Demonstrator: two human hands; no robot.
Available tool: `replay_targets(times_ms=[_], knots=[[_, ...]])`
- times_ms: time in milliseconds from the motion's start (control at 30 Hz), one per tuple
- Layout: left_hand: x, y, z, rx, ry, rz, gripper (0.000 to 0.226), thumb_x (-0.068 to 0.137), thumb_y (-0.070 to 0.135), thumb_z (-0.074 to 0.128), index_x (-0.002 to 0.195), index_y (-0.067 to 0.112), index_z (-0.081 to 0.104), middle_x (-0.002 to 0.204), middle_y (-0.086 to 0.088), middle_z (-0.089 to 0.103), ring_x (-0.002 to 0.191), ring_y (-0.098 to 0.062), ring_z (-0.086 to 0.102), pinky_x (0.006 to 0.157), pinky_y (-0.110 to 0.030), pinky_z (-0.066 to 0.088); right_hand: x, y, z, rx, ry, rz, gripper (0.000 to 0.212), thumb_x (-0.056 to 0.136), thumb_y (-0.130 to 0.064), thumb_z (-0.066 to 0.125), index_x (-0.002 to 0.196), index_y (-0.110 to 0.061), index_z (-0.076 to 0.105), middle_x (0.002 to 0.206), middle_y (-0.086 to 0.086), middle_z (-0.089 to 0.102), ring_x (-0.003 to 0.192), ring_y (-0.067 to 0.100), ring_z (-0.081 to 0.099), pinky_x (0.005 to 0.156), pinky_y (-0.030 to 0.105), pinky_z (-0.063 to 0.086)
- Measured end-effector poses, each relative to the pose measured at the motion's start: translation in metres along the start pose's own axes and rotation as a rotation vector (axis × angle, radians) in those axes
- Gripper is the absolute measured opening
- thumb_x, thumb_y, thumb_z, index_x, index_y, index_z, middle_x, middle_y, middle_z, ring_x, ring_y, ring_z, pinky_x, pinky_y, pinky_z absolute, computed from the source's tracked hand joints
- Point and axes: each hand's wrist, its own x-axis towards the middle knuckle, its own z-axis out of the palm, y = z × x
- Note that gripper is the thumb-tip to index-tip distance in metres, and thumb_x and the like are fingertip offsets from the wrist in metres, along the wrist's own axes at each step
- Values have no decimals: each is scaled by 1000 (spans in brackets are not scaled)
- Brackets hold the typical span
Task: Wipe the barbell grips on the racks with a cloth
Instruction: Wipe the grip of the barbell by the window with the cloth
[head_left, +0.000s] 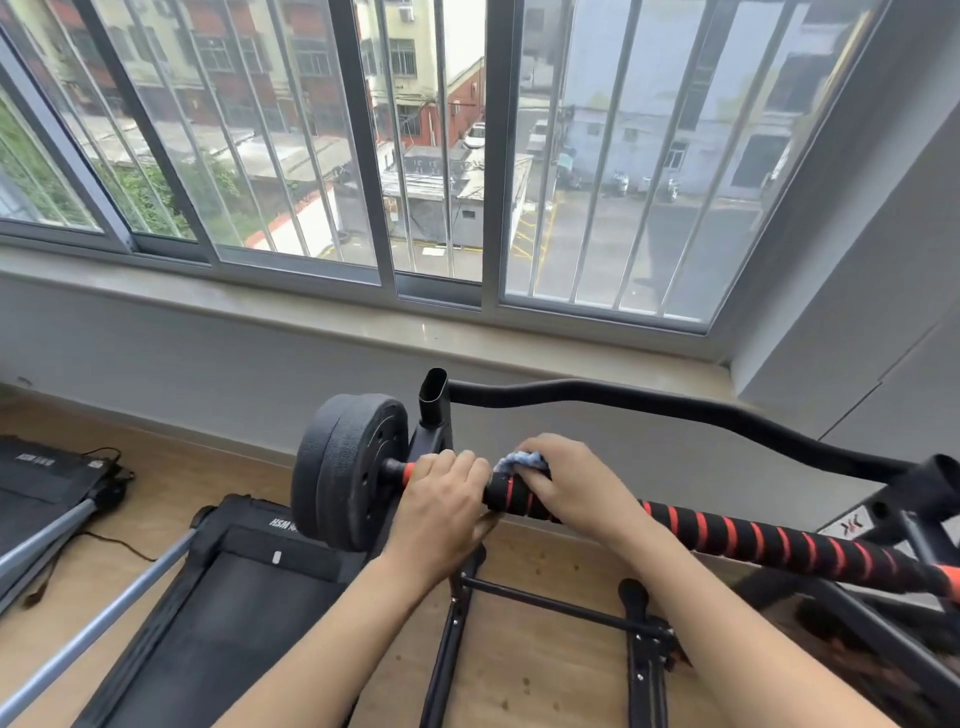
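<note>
**Barbell grip (779, 545) held at one end, cloth working beside it**

The barbell grip, black foam wound with red stripes, runs from the middle of the view down to the lower right. It lies across the black rack (452, 639), whose upright tube rises just behind the bar's left end. That support keeps the bar at working height and probably lets it roll, which would explain the bracing hand.

Two dark weight plates (348, 467) sit on the bar's left end, above a treadmill (223, 597) on the wooden floor.

The left hand (447, 493) is curled over the bar next to the plates, fingers wrapped round it. It is most likely there to stop the bar turning or sliding under the rubbing.

Just beside it, the right hand (566, 483) wraps round the barbell grip with fingers bent and presses the cloth (519, 461) against the foam.

Only a crumpled blue edge of the cloth shows, between the two hands. The wiping sits at the plate end, so the long striped stretch towards the lower right looks yet to be done.
</note>
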Motion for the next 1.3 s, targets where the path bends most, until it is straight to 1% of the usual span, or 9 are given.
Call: replay_targets(times_ms=[167, 367, 500, 567, 667, 767, 967, 1167, 1300], knots=[[10, 1, 5, 54, -3, -18, 24, 80, 44, 63, 80, 22, 53, 73, 0, 57, 69, -25, 53, 66, -40, 41, -3, -1, 7, -111, 70, -93, 16, 100, -24, 54, 111, -24, 65, 107, -10, 59, 99, 14, 54, 86, 36, 52], [24, -6, 2, 85, -149, 13, 39, 62, 43, 90, 68, 22, 58, 62, 1, 63, 58, -25, 60, 58, -34, 40, -2, 0, 5, -155, 82, -205, 15, 98, -17, 56, 109, -21, 65, 107, -9, 57, 100, 15, 49, 88, 40, 48], [35, -9, -3, 69, -220, 35, 29, 85, 47, 70, 77, 26, 53, 80, 0, 72, 78, -27, 68, 68, -37, 33, -6, -5, -1, -115, 14, -292, 18, 96, -8, 58, 106, -19, 67, 106, -9, 58, 98, 15, 47, 85, 35, 47], [39, -11, -4, 8, -266, 3, 28, 87, 50, 63, 79, 25, 54, 86, 0, 73, 83, -26, 67, 69, -35, 38, -4, -4, -9, -4, -29, -263, 25, 92, 1, 55, 102, -18, 68, 102, -8, 60, 98, 16, 49, 85, 34, 47], [43, -12, -8, -5, -299, -22, 30, 79, 53, 62, 82, 24, 65, 83, 1, 72, 79, -27, 67, 68, -34, 48, 8, 5, -20, 130, 100, -117, 26, 89, 2, 55, 101, -17, 68, 99, -5, 62, 96, 16, 58, 85, 38, 51], [42, -8, -5, 48, -274, -50, 32, 80, 53, 58, 80, 22, 67, 79, 1, 71, 74, -28, 67, 68, -33, 52, 17, 6, -19, 13, 73, -72, 19, 96, -7, 58, 106, -19, 70, 104, -6, 60, 99, 14, 56, 89, 40, 52], [55, -7, -9, 142, -342, -57, 31, 86, 46, 53, 78, 21, 69, 77, -1, 70, 69, -29, 65, 61, -32, 41, 12, 1, 4, -127, 44, -104, 17, 96, -13, 56, 108, -19, 66, 106, -5, 57, 101, 19, 49, 90, 42, 49], [74, -14, -18, 42, -502, 12, 31, 82, 50, 57, 75, 19, 57, 71, 2, 59, 67, -27, 60, 60, -32, 41, 4, 1, -1, -117, 52, -211, 13, 95, -13, 61, 106, -19, 65, 104, -9, 56, 97, 16, 46, 84, 38, 49], [61, -19, -4, -39, -281, 98, 24, 80, 46, 58, 84, 23, 61, 78, 3, 68, 73, -27, 65, 64, -34, 47, 8, 3, -11, -36, 42, -163, 12, 100, -17, 59, 108, -22, 66, 106, -12, 56, 103, 10, 46, 90, 28, 47]])
